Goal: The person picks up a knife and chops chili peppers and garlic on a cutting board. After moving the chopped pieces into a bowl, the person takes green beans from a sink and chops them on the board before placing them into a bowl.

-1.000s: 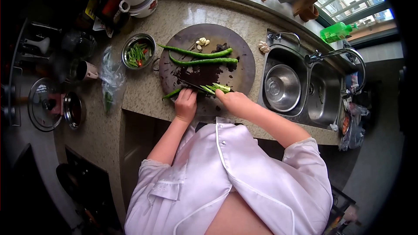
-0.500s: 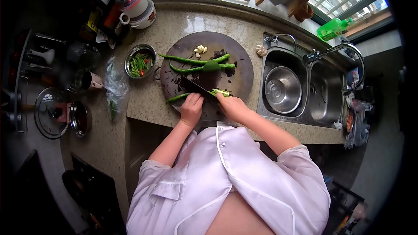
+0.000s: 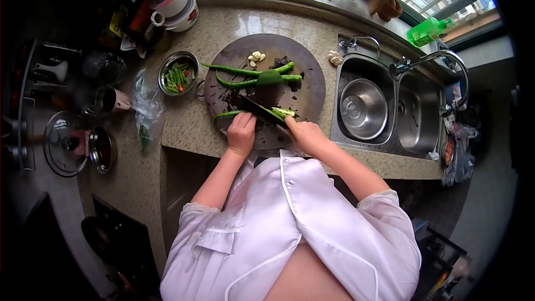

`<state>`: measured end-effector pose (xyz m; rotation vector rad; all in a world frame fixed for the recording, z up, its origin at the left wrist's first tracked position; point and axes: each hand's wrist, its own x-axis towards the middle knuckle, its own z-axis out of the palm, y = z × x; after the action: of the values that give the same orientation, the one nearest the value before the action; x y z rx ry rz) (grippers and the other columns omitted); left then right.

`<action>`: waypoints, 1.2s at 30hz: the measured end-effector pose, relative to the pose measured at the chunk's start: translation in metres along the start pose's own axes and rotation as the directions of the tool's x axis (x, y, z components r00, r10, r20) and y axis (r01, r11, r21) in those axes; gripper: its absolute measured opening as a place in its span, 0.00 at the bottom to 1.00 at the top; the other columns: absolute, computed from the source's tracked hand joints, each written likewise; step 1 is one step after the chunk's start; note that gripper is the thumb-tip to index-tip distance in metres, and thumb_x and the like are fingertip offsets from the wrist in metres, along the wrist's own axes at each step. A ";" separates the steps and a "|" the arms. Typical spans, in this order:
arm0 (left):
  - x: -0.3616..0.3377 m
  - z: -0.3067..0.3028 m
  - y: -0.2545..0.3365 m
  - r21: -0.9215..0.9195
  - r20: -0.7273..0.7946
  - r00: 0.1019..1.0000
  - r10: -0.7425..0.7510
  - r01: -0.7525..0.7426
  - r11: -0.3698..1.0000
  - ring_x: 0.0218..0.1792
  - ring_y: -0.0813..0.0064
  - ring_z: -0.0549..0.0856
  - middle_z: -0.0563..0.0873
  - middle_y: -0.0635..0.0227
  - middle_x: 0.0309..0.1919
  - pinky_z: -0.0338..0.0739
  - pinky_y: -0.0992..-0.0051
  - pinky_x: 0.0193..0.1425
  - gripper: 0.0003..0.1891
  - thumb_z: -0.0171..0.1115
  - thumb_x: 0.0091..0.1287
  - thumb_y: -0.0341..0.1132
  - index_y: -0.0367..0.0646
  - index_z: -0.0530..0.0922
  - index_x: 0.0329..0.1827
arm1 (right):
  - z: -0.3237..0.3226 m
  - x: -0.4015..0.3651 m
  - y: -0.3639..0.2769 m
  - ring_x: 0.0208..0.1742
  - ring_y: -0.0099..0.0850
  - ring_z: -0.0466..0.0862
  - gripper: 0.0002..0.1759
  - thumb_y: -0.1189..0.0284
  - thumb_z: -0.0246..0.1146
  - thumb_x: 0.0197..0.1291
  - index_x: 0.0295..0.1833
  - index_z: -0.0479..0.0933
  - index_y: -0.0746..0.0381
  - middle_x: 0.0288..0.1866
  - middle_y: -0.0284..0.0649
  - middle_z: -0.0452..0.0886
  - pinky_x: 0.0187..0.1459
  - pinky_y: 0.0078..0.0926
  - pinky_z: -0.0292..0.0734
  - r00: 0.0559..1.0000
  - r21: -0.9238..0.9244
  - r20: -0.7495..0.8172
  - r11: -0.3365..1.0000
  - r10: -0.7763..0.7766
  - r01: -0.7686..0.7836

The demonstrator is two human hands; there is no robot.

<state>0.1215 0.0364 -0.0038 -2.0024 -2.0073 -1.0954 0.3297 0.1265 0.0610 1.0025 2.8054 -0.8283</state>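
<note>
On the round dark cutting board, my left hand is closed on a green pepper, whose thin end sticks out to the left. My right hand is wrapped round the handle of a dark knife. The blade slants up and to the left, beside my left fingers. Cut green pepper pieces lie just right of the blade. Farther up the board are two long green peppers and peeled garlic cloves. Dark scraps are scattered around them.
A steel bowl of cut green and red pieces stands left of the board. Beyond it lies a plastic bag. A garlic bulb sits near the double sink, which holds a metal basin.
The knife and my right hand have shifted slightly right, away from my left fingers. More of the cut pieces shows beside the blade. My left hand has moved slightly up and left.
</note>
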 end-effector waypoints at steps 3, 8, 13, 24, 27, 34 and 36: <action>-0.003 0.000 -0.001 0.004 0.008 1.000 -0.011 0.011 1.000 0.46 0.57 0.85 0.85 0.60 0.41 0.81 0.64 0.50 0.11 0.63 0.52 0.21 0.39 0.84 0.39 | -0.012 -0.006 -0.009 0.33 0.55 0.84 0.12 0.76 0.56 0.60 0.47 0.62 0.63 0.27 0.54 0.82 0.34 0.53 0.77 0.999 0.009 0.049 1.000 0.015 -0.016; -0.001 0.004 -0.003 -0.014 -0.040 0.999 -0.015 0.014 1.000 0.46 0.57 0.84 0.85 0.61 0.41 0.81 0.64 0.49 0.11 0.64 0.51 0.21 0.40 0.83 0.38 | -0.025 -0.012 -0.017 0.37 0.56 0.84 0.12 0.79 0.55 0.60 0.47 0.61 0.64 0.30 0.55 0.83 0.37 0.53 0.78 0.969 -0.007 0.231 0.996 0.090 -0.091; -0.003 0.003 -0.005 -0.026 -0.013 0.999 -0.030 0.030 0.999 0.43 0.56 0.84 0.84 0.61 0.38 0.81 0.63 0.46 0.10 0.63 0.49 0.21 0.40 0.82 0.35 | 0.000 0.016 -0.029 0.37 0.55 0.85 0.12 0.79 0.54 0.60 0.49 0.62 0.64 0.31 0.54 0.83 0.38 0.51 0.79 0.990 0.022 0.138 1.000 0.017 -0.021; 0.000 -0.008 -0.007 -0.049 -0.048 0.999 0.019 -0.021 0.999 0.45 0.55 0.83 0.83 0.60 0.41 0.80 0.62 0.49 0.09 0.64 0.52 0.21 0.37 0.82 0.37 | 0.020 0.038 -0.040 0.32 0.52 0.86 0.11 0.78 0.54 0.61 0.48 0.62 0.64 0.29 0.52 0.84 0.32 0.49 0.81 1.000 -0.006 -0.021 1.000 -0.015 0.015; 0.002 -0.015 -0.012 0.078 -0.009 0.999 -0.047 0.048 0.996 0.49 0.58 0.83 0.83 0.62 0.43 0.81 0.65 0.49 0.08 0.61 0.53 0.24 0.39 0.82 0.36 | 0.017 0.026 -0.031 0.32 0.52 0.86 0.13 0.79 0.55 0.59 0.48 0.62 0.65 0.29 0.51 0.84 0.32 0.49 0.81 1.000 -0.022 0.010 1.000 -0.011 0.011; -0.006 -0.013 -0.006 0.120 0.003 0.996 -0.091 0.090 0.989 0.45 0.62 0.83 0.82 0.66 0.37 0.81 0.66 0.43 0.04 0.61 0.51 0.26 0.44 0.78 0.30 | 0.016 0.023 -0.044 0.34 0.52 0.86 0.14 0.79 0.56 0.58 0.48 0.62 0.64 0.30 0.53 0.84 0.34 0.48 0.81 0.997 -0.081 0.061 0.996 0.048 -0.043; -0.006 -0.012 -0.004 0.108 -0.018 0.995 -0.096 0.097 0.989 0.45 0.63 0.83 0.82 0.67 0.38 0.81 0.66 0.43 0.05 0.62 0.51 0.26 0.45 0.79 0.30 | 0.021 0.026 -0.041 0.35 0.53 0.86 0.14 0.79 0.56 0.58 0.48 0.62 0.64 0.30 0.53 0.84 0.35 0.48 0.81 0.998 -0.068 0.039 0.997 0.040 -0.037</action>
<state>0.1141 0.0249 0.0004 -1.8588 -2.1284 -0.9907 0.2815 0.1045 0.0568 1.0148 2.7515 -0.7357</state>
